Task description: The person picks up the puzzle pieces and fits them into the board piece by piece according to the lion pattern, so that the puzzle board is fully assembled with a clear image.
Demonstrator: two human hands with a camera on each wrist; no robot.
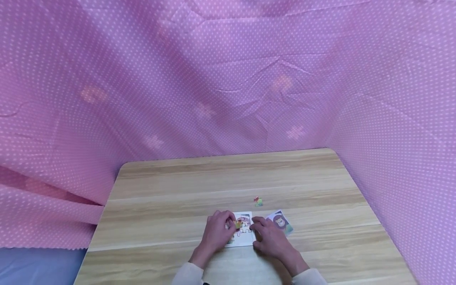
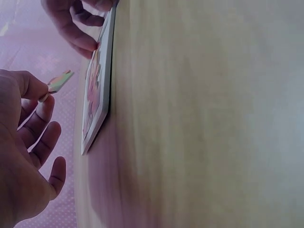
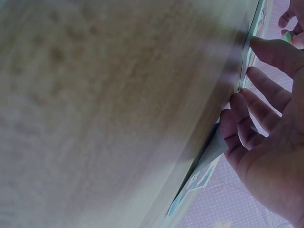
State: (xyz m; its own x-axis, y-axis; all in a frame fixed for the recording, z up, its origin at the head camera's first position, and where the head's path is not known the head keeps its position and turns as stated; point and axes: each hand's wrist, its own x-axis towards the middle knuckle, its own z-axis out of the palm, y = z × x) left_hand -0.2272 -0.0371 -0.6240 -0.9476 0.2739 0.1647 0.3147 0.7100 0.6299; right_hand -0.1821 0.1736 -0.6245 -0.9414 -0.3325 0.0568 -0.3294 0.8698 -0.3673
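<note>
A white puzzle board (image 1: 245, 240) with a partly filled picture lies flat on the table between the two hands. The left hand (image 1: 215, 232) pinches a small jigsaw piece (image 2: 61, 81) between thumb and index finger, above the board's left side; its other fingers are loosely bent. At the board's right edge rests the right hand (image 1: 272, 239), thumb and fingertips spread along that edge and touching it. Beside and partly under the right hand lies a picture card with a lion (image 1: 280, 222). One loose jigsaw piece (image 1: 258, 202) sits beyond the board.
The wood-grain table (image 1: 160, 206) has rounded far corners. Pink dotted cloth (image 1: 213, 79) hangs behind it and along both sides. Blue fabric (image 1: 35, 265) shows at the lower left, off the table.
</note>
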